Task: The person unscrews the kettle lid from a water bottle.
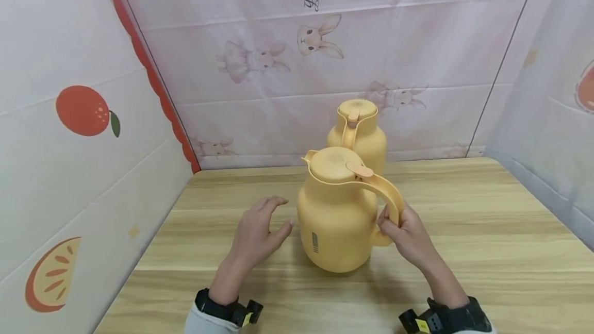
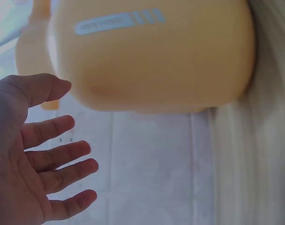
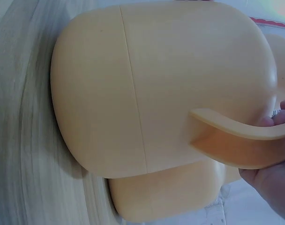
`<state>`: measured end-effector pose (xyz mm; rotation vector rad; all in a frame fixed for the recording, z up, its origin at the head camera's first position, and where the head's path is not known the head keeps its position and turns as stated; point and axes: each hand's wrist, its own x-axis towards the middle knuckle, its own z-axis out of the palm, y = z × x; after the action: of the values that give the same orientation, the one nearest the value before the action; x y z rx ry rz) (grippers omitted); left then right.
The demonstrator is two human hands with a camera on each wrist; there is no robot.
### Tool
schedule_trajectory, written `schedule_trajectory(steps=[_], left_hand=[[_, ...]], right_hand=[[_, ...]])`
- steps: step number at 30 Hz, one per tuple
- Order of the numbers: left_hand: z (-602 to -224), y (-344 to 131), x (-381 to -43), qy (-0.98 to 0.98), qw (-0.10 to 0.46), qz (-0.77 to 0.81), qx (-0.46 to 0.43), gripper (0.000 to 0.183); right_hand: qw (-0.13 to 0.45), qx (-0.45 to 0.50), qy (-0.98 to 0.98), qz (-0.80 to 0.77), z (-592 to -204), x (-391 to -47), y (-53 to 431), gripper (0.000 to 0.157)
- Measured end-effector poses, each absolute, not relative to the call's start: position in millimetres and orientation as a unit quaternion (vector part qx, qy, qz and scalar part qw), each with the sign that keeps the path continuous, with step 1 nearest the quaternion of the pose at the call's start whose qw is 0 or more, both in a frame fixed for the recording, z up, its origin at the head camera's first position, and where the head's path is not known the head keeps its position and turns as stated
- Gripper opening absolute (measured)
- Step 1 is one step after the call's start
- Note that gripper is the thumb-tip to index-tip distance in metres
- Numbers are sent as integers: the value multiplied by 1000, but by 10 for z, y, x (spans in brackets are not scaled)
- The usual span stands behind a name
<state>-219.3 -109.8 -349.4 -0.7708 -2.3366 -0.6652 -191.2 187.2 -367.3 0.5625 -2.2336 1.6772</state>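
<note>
A yellow thermos jug (image 1: 336,220) stands upright on the wooden table, its spout to the left and its handle to the right. My right hand (image 1: 408,233) grips that handle (image 3: 245,145), fingers wrapped round it. On the jug's left side, my left hand (image 1: 257,233) hovers with fingers spread and slightly bent, holding nothing. The left wrist view shows its thumb and fingers (image 2: 63,171) apart, close to the jug's body (image 2: 156,61). Behind the front jug is a second yellow thermos jug (image 1: 357,130), partly hidden by it.
The wood-grain table (image 1: 223,293) runs back to a pink printed cloth wall (image 1: 260,133). White cloth walls with fruit prints stand at the left (image 1: 42,169) and right (image 1: 547,133).
</note>
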Motion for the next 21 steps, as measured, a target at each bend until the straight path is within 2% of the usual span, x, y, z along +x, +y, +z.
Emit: schedule_trajectory(steps=[7,21], left_hand=[[-3307,-1015,-2220,-849,325,-275,-312,38],[-3117,-830,-2248,-823,330,-304,-349,39]], right_hand=[[124,186,-810,542,-3659,-1914,1921,8],[149,178,-857,461,-3642,-1907,1987,13]])
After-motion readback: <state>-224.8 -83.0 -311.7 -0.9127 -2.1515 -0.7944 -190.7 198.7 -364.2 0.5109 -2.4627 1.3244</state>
